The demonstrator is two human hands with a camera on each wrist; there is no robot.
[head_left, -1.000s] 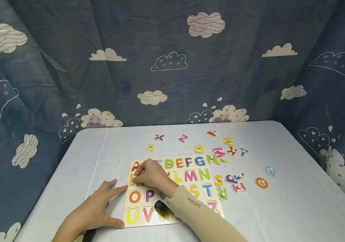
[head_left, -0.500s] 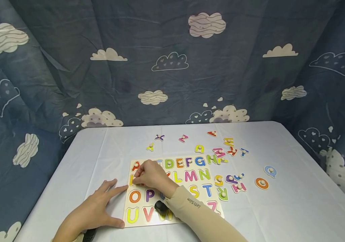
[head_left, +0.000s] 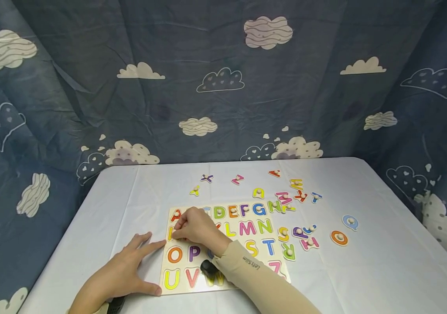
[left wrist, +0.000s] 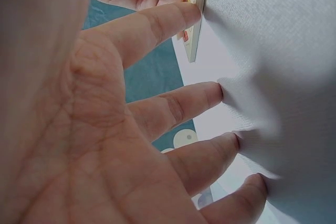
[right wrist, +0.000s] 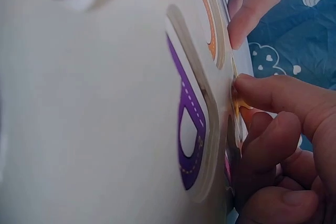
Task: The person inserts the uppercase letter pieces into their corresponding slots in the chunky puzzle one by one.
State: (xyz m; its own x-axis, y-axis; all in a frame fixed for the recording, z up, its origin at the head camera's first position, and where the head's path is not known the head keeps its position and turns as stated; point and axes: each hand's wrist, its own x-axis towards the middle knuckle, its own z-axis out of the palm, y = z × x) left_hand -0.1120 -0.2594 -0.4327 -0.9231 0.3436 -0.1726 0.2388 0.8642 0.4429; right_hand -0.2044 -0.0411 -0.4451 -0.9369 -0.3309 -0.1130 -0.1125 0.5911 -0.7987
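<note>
A pale alphabet puzzle board lies on the white table. My right hand is over the board's left side, thumb and fingertips pinching at a yellow letter piece in the second row; the hand hides most of it. In the right wrist view the thumb meets yellow at the board's surface, beyond the purple P recess. My left hand is spread at the board's left edge, index fingertip and thumb touching it. The left wrist view shows its other fingertips on the tablecloth. Knobbed pieces, including A and G, sit in the top row.
Loose knobbed letters lie behind and right of the board, among them a purple X, an orange O, a blue Q and a green R. A black rounded object shows under the right wrist. A cloud-print curtain hangs behind.
Almost nothing differs: the right fingers make a very slight shift at the yellow letter, and the left hand stays at the board's edge.
</note>
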